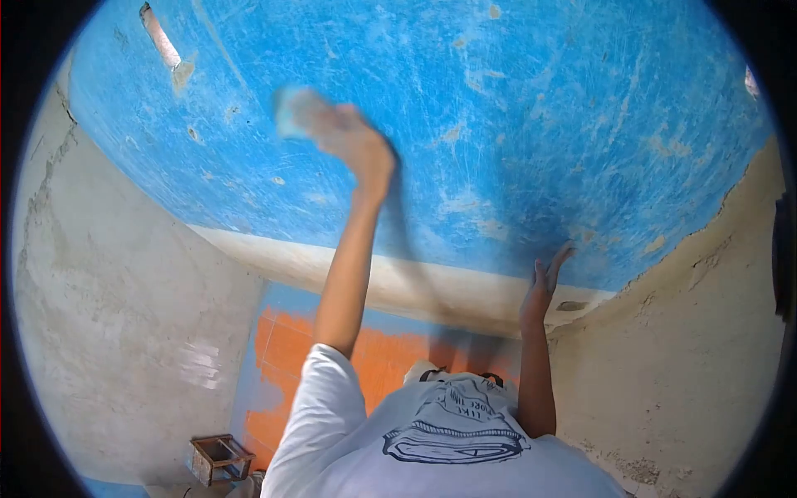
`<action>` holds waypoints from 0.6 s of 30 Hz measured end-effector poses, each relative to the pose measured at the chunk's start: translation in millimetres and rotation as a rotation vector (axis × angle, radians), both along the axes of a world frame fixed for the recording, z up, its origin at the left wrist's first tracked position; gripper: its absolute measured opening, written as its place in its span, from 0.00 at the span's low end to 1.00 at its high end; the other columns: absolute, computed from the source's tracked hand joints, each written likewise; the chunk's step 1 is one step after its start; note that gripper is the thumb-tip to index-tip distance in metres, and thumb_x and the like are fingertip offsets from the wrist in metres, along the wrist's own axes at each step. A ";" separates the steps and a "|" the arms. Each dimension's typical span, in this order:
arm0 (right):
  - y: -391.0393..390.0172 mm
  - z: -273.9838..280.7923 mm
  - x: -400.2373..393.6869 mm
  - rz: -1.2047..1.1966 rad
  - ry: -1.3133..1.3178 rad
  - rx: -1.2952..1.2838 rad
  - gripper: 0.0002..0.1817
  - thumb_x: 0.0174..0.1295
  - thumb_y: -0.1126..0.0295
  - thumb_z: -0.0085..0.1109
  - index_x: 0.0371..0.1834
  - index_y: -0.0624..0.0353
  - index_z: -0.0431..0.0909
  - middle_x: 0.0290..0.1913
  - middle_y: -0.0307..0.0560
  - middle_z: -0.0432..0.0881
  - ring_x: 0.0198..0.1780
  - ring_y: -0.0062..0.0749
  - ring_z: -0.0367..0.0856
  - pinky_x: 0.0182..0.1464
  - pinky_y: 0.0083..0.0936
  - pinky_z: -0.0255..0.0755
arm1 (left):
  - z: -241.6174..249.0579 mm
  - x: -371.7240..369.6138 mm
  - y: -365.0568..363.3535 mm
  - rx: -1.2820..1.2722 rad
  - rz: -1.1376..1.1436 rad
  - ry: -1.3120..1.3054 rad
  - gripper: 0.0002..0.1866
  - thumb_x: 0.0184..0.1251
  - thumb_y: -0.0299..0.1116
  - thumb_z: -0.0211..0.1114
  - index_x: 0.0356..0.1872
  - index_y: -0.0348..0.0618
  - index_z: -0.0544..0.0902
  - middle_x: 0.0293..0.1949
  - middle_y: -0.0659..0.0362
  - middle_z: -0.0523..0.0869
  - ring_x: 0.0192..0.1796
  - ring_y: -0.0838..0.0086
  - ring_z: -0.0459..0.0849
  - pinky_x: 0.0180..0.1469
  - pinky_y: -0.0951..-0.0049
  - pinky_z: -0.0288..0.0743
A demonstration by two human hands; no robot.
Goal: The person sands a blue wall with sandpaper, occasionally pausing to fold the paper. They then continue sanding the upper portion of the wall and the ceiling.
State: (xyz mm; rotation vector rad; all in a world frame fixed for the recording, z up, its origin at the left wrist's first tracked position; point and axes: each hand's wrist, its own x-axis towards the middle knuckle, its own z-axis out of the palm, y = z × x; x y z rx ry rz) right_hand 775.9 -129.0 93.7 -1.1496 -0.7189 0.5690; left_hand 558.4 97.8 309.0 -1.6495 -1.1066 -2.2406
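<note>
My left hand (353,141) is raised against a blue wall (515,108), its fingers closed over a pale blue-grey pad (290,114). Motion blurs both fingers and pad, so I cannot tell what kind of pad it is. The wall around it is scratched, with scuffed and bare patches. Lower down on the right, my right hand (548,282) has its fingers stretched out and thumb apart, with nothing in it. Its fingertips are at the lower part of the blue wall, just above a cream band (315,264).
Rough grey plaster walls stand at left (124,274) and right (672,357). Below is an orange tiled floor (286,357) with grey-blue edging. A small wooden stool (221,459) stands at the lower left. A narrow slot (160,37) opens in the upper left of the blue wall.
</note>
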 end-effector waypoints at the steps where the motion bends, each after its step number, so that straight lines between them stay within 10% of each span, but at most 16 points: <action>1: 1.5 -3.4 -0.9 -0.024 -0.023 -0.048 0.44 0.78 0.61 0.48 0.85 0.43 0.27 0.85 0.40 0.18 0.85 0.36 0.19 0.83 0.41 0.30 | -14.4 4.8 -18.6 -0.060 0.022 0.379 0.31 0.81 0.41 0.44 0.77 0.29 0.59 0.79 0.35 0.53 0.82 0.44 0.44 0.80 0.44 0.31; 4: 14.6 0.6 -7.5 -0.069 -0.073 -0.133 0.46 0.77 0.62 0.51 0.85 0.42 0.26 0.84 0.42 0.15 0.84 0.36 0.15 0.82 0.41 0.27 | -51.2 -5.5 -29.2 0.167 0.120 1.164 0.33 0.81 0.42 0.44 0.77 0.27 0.58 0.79 0.34 0.51 0.83 0.44 0.42 0.80 0.43 0.30; 8: 16.0 17.3 -16.9 -0.082 -0.027 -0.112 0.49 0.75 0.61 0.54 0.85 0.42 0.25 0.83 0.44 0.11 0.83 0.36 0.11 0.82 0.42 0.26 | -36.9 -2.2 13.5 -0.005 0.126 -0.152 0.33 0.78 0.49 0.50 0.79 0.47 0.62 0.80 0.43 0.56 0.82 0.48 0.51 0.81 0.45 0.38; 13: 27.8 14.5 -21.9 -0.122 -0.058 -0.126 0.52 0.74 0.61 0.56 0.84 0.41 0.21 0.83 0.44 0.09 0.83 0.37 0.11 0.82 0.43 0.26 | -30.6 -10.5 -55.4 -0.571 0.076 1.379 0.39 0.81 0.55 0.46 0.79 0.33 0.55 0.81 0.39 0.47 0.83 0.45 0.41 0.81 0.45 0.38; 16: 19.1 14.4 -20.7 -0.086 -0.044 -0.109 0.53 0.73 0.62 0.56 0.84 0.41 0.20 0.82 0.44 0.09 0.83 0.38 0.11 0.82 0.44 0.26 | -40.4 -19.7 8.9 -0.022 -0.248 -0.363 0.36 0.79 0.51 0.51 0.80 0.41 0.58 0.81 0.37 0.47 0.81 0.49 0.55 0.79 0.39 0.41; 18: 12.7 16.4 -17.6 -0.038 -0.031 -0.090 0.53 0.73 0.63 0.56 0.83 0.40 0.20 0.82 0.44 0.08 0.83 0.39 0.11 0.82 0.44 0.25 | -55.1 -11.1 10.1 -0.124 0.108 0.147 0.37 0.80 0.54 0.48 0.80 0.43 0.55 0.81 0.38 0.45 0.82 0.42 0.43 0.78 0.36 0.38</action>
